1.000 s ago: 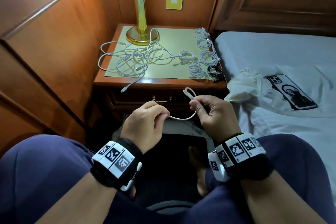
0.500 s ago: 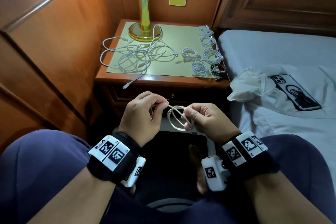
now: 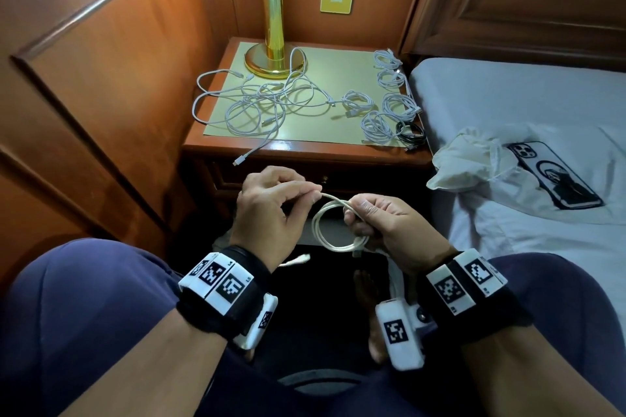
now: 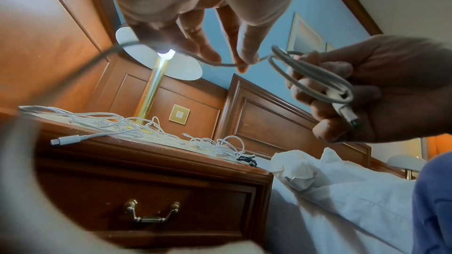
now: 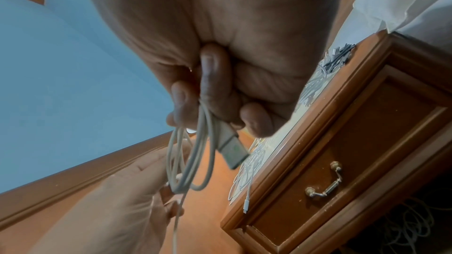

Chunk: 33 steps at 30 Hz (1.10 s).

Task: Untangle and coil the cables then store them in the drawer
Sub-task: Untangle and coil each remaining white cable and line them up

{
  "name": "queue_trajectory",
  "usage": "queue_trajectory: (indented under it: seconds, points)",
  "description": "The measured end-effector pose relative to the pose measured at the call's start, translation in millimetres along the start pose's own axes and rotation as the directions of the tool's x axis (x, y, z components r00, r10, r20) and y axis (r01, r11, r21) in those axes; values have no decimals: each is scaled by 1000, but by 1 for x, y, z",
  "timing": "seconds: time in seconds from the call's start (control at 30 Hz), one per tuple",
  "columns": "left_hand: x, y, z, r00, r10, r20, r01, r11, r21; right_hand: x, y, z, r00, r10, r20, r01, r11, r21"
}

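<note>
Low centre of the head frame: right hand [image 3: 389, 227] curled tight round a small coil [image 3: 333, 230], plug end [image 5: 231, 151] poking out below the fingers [image 5: 215, 88]. Left hand [image 3: 271, 210] just beside, thumb and forefinger pinching the cable's free run [image 4: 220, 64]. Above, on the desk [image 3: 305, 149]: loose tangle [image 3: 257, 101] centre left, finished coils [image 3: 389, 105] toward the right edge. Drawer [image 4: 146, 210] below, closed. Lamp [image 3: 272, 44] at upper centre; phone [image 3: 559, 176] on the bed [image 3: 508, 95], right.

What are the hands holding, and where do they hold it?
One white cable. The right hand grips its coiled loops together with the plug; the left hand pinches the loose straight part between its fingers.
</note>
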<state>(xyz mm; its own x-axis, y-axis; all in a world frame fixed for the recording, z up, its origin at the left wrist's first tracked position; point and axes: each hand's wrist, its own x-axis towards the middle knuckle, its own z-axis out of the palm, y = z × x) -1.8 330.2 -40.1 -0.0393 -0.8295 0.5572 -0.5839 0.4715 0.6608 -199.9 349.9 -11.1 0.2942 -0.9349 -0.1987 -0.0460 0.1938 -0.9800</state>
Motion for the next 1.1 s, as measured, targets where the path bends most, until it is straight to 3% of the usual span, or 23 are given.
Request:
queue_trajectory:
  seconds: [0.13, 0.2, 0.27, 0.47, 0.57, 0.63, 0.8, 0.93, 1.0, 1.03, 1.1]
  points:
    - [-2, 6, 1, 971, -229, 62, 236, 961, -141, -2, -3, 4, 999, -33, -42, 33, 999, -8]
    - [-2, 11, 2, 911, -381, 157, 410, 877, -251, -1, -3, 5, 998, -56, -41, 56, 998, -4]
    - [-2, 15, 2, 847, -457, 272, 531, 765, -365, 0, 0, 5, 995, -83, -49, 83, 997, -10]
    - [-5, 15, 3, 815, -359, 455, 562, 677, -474, 6, 6, 1, 965, -222, -141, 210, 973, -93]
    - [-8, 14, 6, 810, -343, 475, 554, 713, -431, 7, 10, 0, 950, -268, -158, 243, 957, -158]
    - [-8, 16, 7, 790, -382, 479, 594, 669, -446, 7, 11, 2, 950, -270, -155, 242, 954, -178]
    - [-3, 22, 2, 741, -377, 556, 672, 407, -619, 9, 9, 7, 930, -318, -187, 286, 942, -178]
    - [2, 24, -3, 659, -333, 674, 732, 79, -677, 9, 8, 8, 918, -340, -205, 302, 933, -198]
    - [4, 25, -4, 631, -348, 693, 736, -14, -677, 8, 7, 8, 918, -337, -206, 290, 929, -229]
    - [4, 26, -3, 631, -365, 685, 740, 18, -672, 8, 7, 7, 918, -334, -213, 281, 928, -245]
    - [1, 30, 2, 675, -418, 608, 730, 261, -632, 9, 9, 6, 915, -333, -226, 265, 922, -283]
